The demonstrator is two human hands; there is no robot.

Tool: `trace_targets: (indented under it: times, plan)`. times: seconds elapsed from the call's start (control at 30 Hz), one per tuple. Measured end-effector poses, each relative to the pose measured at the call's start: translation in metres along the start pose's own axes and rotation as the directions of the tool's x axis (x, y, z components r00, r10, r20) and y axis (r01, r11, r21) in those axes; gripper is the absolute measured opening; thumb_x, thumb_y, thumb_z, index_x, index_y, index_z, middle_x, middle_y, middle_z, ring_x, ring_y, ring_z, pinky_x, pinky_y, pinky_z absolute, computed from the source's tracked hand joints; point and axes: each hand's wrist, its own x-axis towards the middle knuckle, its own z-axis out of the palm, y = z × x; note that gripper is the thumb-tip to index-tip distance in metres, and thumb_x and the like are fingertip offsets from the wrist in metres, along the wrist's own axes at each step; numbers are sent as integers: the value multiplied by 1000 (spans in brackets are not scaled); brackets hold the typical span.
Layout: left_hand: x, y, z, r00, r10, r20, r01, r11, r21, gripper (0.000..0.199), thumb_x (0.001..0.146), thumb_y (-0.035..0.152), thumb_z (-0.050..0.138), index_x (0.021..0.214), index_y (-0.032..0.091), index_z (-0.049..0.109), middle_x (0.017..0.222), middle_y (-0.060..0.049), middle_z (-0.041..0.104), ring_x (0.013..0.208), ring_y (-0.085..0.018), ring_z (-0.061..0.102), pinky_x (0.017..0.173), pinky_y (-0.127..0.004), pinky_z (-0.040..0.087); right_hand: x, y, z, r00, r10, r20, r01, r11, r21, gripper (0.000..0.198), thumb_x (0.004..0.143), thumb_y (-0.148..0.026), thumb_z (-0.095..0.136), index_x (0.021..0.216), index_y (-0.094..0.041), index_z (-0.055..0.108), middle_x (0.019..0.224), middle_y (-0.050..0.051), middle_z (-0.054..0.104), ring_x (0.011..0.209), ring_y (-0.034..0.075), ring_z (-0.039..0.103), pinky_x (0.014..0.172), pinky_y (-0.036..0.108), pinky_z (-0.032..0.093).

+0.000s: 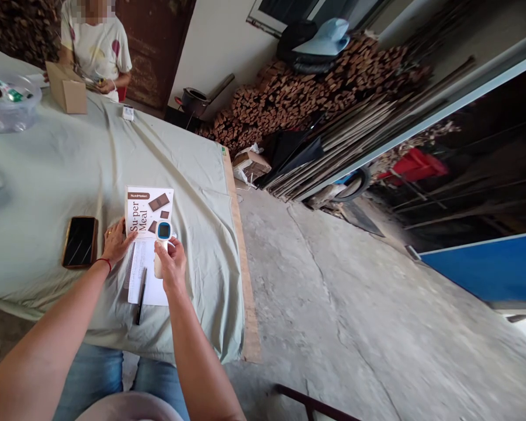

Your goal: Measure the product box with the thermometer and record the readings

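My right hand is wrapped round the handle of a white infrared thermometer, whose blue-rimmed screen faces up at me. The thermometer overlaps the lower right part of a white NutriMotion "Su-per Meal" box with brown chocolate pictures. With the thumb on its front, my left hand grips that box by the lower left edge; some of those fingers are hidden behind it. Below the box lies a sheet of paper with writing, a black pen resting across it. A dark-screened phone lies left of my left hand.
A pale green cloth covers the table, its wooden edge showing at right. Across it a person stands by a cardboard box. A clear plastic tub and a small white box stand nearby. Stacked firewood lines the wall.
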Motion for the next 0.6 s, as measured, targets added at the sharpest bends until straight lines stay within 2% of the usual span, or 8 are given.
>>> trace_targets:
  times: [0.17, 0.27, 0.33, 0.4, 0.43, 0.5, 0.6]
  plan:
    - [-1, -3, 1, 1000, 3, -9, -4, 999, -41, 81, 86, 58, 57, 151, 13, 37, 139, -19, 62, 135, -38, 51, 117, -56, 33, -14, -14, -10, 999, -29, 27, 29, 1000, -8, 56, 68, -49, 81, 110, -20, 57, 90, 2, 71, 77, 15, 63, 67, 28, 49]
    - [-1, -2, 2, 1000, 6, -13, -7, 1000, -28, 83, 86, 58, 58, 151, 11, 38, 139, -20, 61, 136, -38, 51, 117, -55, 33, -16, -8, -23, 998, -61, 27, 62, 998, -33, 54, 69, -50, 80, 109, -20, 58, 93, 3, 71, 78, 16, 64, 68, 28, 49]
    - [-1, 1, 2, 1000, 10, -2, -10, 1000, 4, 81, 85, 57, 58, 150, 11, 39, 142, -20, 60, 137, -39, 49, 118, -55, 33, -16, 4, -37, 997, -75, 24, 77, 992, -104, 54, 69, -50, 79, 109, -21, 59, 92, 4, 72, 77, 16, 64, 68, 29, 49]
    - [-1, 3, 3, 1000, 12, 15, -13, 999, 45, 79, 85, 55, 59, 149, 13, 41, 145, -19, 58, 138, -40, 48, 117, -55, 33, -14, 21, -55, 996, -93, 2, 90, 960, -267, 54, 68, -49, 78, 110, -20, 61, 93, 4, 71, 77, 17, 63, 70, 30, 50]
    - [-1, 5, 3, 1000, 12, 22, -14, 998, 65, 77, 85, 54, 59, 148, 13, 43, 145, -19, 57, 138, -40, 48, 117, -55, 33, -13, 30, -65, 994, -109, -13, 95, 915, -392, 53, 68, -48, 78, 110, -20, 62, 94, 5, 71, 79, 18, 62, 71, 31, 50]
    - [0, 7, 4, 999, 16, 29, -19, 995, 93, 71, 86, 53, 58, 146, 15, 46, 144, -18, 59, 137, -39, 49, 117, -54, 33, -12, 47, -85, 990, -140, -27, 92, 770, -632, 45, 70, -44, 75, 109, -22, 66, 97, 6, 71, 85, 21, 62, 78, 35, 50]
    - [1, 9, 5, 999, 27, 33, -30, 994, 108, 64, 88, 50, 59, 142, 18, 49, 141, -16, 61, 135, -37, 51, 118, -52, 32, -12, 61, -105, 971, -238, 34, 156, 520, -840, 37, 77, -37, 71, 111, -23, 68, 111, 10, 69, 100, 26, 60, 87, 39, 49]
